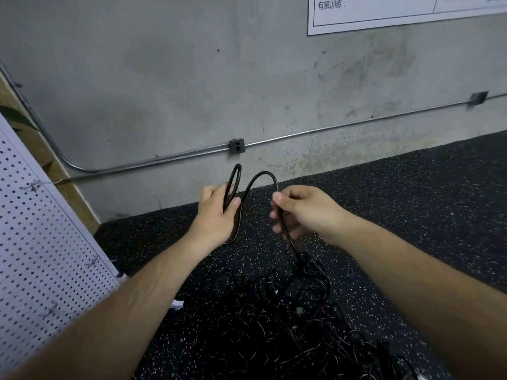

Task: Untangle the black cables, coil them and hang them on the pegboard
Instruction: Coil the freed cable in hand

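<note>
Black cable (264,173) seems mid-coiling: left hand (216,218) grips its loops (237,165), right hand (304,212) pinches the feed, next needing slack from the floor tangle (274,319).

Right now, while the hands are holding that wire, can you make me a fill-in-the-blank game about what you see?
1. The cable arching between the left hand and the right hand is ____ in colour.
2. The tangled pile of cables lies on the ____.
3. The white pegboard stands on the person's ____ side.

Missing words: black; floor; left.
</note>
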